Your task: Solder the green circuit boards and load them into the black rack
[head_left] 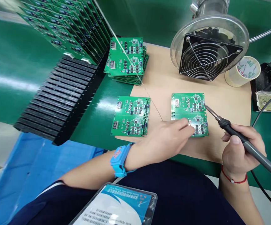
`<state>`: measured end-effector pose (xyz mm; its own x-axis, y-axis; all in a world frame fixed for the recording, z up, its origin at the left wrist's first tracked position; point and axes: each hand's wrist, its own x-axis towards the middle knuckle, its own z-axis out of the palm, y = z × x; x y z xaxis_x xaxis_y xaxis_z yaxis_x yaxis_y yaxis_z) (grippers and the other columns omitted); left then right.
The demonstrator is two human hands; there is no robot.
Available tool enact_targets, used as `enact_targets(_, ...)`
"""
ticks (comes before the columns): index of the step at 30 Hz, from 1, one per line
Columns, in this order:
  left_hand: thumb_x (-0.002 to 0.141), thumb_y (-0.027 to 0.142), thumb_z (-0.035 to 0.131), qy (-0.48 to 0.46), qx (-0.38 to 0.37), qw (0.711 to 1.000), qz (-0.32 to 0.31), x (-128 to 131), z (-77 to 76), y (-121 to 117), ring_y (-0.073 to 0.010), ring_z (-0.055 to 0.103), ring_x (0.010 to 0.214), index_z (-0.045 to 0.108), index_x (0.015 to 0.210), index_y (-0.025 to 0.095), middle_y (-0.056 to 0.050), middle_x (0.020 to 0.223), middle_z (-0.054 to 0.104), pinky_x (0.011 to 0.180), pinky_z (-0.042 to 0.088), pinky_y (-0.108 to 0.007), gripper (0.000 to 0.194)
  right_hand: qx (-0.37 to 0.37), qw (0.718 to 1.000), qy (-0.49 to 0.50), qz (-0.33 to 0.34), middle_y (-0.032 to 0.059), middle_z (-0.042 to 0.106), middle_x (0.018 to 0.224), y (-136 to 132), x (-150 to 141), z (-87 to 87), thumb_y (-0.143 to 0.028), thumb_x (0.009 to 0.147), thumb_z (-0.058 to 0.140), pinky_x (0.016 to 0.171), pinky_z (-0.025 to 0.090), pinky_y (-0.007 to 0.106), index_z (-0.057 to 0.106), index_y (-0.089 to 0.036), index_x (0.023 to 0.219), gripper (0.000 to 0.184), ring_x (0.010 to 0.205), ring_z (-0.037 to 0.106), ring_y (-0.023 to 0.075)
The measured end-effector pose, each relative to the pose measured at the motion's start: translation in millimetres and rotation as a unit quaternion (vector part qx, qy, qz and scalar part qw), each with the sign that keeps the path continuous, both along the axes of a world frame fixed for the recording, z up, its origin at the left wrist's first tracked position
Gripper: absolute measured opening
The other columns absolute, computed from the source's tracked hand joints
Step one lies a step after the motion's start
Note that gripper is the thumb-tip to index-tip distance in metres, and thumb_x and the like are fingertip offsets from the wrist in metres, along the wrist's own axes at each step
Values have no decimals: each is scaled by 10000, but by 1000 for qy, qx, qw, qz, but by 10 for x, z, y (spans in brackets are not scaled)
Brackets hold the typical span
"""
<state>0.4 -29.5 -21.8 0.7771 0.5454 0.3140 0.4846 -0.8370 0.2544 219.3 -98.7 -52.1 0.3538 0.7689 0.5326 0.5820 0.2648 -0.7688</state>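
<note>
My right hand (242,150) grips a soldering iron (234,132), its tip at the right edge of a green circuit board (184,109) on brown paper. The fingers of my left hand (170,137) are pinched together over that board's lower half. A thin solder wire (153,101) slants down from the top and runs into my left hand. Its end is hidden by the fingers. To the left lie more circuit boards (130,115), slightly overlapping, each with small three-digit displays.
Behind them rises a stack of boards (126,59). A black slotted rack (56,97) holds several upright boards at left. A fan-fronted fume extractor (203,59) hangs at the back right, beside a tape roll (243,72) and the iron's stand with a sponge (266,100).
</note>
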Motion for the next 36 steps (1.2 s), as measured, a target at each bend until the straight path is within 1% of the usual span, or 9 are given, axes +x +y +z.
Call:
enact_targets(3, 982, 88, 471, 36, 35, 998, -26, 54, -38, -55, -149, 585, 600, 621, 950, 176, -4, 787, 617, 481, 378, -299, 177, -4, 1000, 13, -14, -14, 633, 736, 4, -1, -6, -326, 902, 665, 585, 502, 361, 722, -223, 1023, 169, 612, 622, 171)
enact_targets(6, 962, 58, 488, 54, 78, 995, -14, 93, -86, -56, -160, 590, 592, 612, 969, 169, -2, 759, 606, 464, 352, -305, 167, -13, 999, 30, -21, -13, 633, 737, -3, 7, -1, -336, 896, 674, 589, 498, 361, 727, -225, 1018, 174, 618, 623, 175)
enact_targets(9, 955, 68, 511, 48, 82, 995, 12, 117, -128, -34, -174, 604, 617, 605, 964, 176, -9, 766, 611, 458, 351, -308, 144, -16, 999, 38, -26, -11, 629, 732, -20, 11, 12, -343, 895, 678, 590, 497, 362, 728, -230, 1022, 178, 628, 624, 180)
enact_targets(12, 971, 121, 531, 26, 56, 997, 38, 113, -128, 4, -183, 634, 686, 604, 998, 173, -33, 841, 648, 492, 400, -301, 94, -8, 999, 40, -36, -7, 631, 746, -39, 1, 24, -354, 892, 677, 585, 497, 358, 728, -228, 1026, 190, 637, 632, 180)
enact_targets(16, 996, 119, 460, -33, -43, 997, 58, 35, -68, 105, -169, 648, 777, 595, 1084, 140, -49, 903, 666, 629, 495, -273, 162, 25, 997, 55, -47, -9, 646, 776, -50, -18, 39, -348, 881, 689, 530, 468, 327, 723, -211, 1055, 224, 589, 629, 159)
enact_targets(19, 966, 62, 431, -54, -47, 995, 65, -38, -43, 195, -159, 611, 767, 622, 1003, 145, -43, 878, 646, 652, 486, -268, 211, 45, 998, 49, -18, -24, 636, 722, -54, -20, 49, -326, 880, 691, 518, 449, 317, 723, -202, 999, 175, 560, 606, 148)
enact_targets(25, 947, 67, 462, -63, 42, 994, 74, -48, -72, 289, -171, 555, 743, 671, 865, 158, -38, 808, 594, 658, 458, -296, 242, 74, 996, 45, 22, -17, 651, 714, -108, -9, 33, -272, 863, 710, 507, 426, 293, 745, -190, 925, 109, 588, 581, 131)
enact_targets(28, 949, 77, 459, -62, 46, 994, 72, -30, -83, 313, -179, 546, 759, 662, 849, 172, -40, 814, 589, 665, 456, -304, 245, 66, 996, 37, 48, -16, 663, 726, -137, -4, 10, -238, 868, 703, 501, 432, 283, 753, -188, 953, 110, 595, 580, 126)
enact_targets(36, 949, 72, 438, -54, 48, 995, 69, -4, -93, 332, -187, 527, 760, 664, 845, 168, -50, 822, 587, 659, 446, -314, 266, 54, 997, 26, 56, -6, 675, 747, -121, 11, -14, -225, 878, 690, 513, 442, 280, 757, -195, 981, 127, 603, 584, 128)
